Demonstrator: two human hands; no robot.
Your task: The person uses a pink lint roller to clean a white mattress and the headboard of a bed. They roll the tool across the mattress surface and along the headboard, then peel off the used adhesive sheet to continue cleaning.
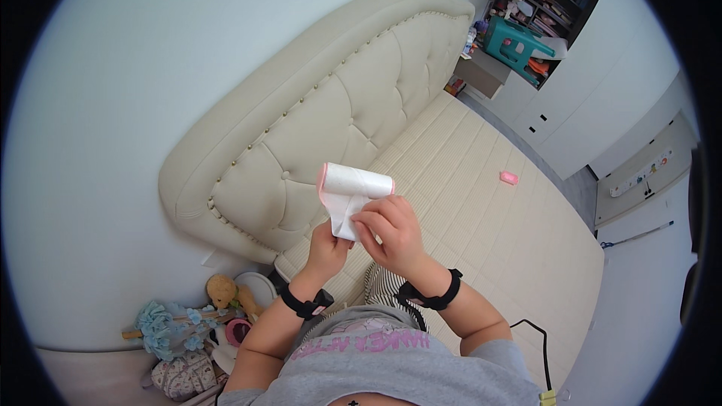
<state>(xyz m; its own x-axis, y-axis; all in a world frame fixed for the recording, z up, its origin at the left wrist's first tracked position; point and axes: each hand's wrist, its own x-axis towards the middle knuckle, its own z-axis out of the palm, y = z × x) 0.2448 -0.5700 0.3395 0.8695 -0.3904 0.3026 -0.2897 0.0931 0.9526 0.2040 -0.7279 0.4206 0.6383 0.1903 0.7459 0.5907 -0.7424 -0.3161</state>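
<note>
A lint roller (359,179) with a white paper surface and pink ends is held up in front of me, over the bed. My left hand (328,249) grips it from below; the handle itself is hidden behind the fingers and the sheet. A loose flap of white sheet (345,215) hangs down from the roll. The thumb and fingertips of my right hand (395,229) pinch the right side of this flap. Both wrists wear black straps.
Beneath my hands lies a cream mattress (479,225) with a small pink object (509,177) on it. A tufted headboard (316,118) runs along the wall. Plush toys (221,291) and blue artificial flowers (161,327) are at lower left. A teal stool (513,45) leans by the shelves.
</note>
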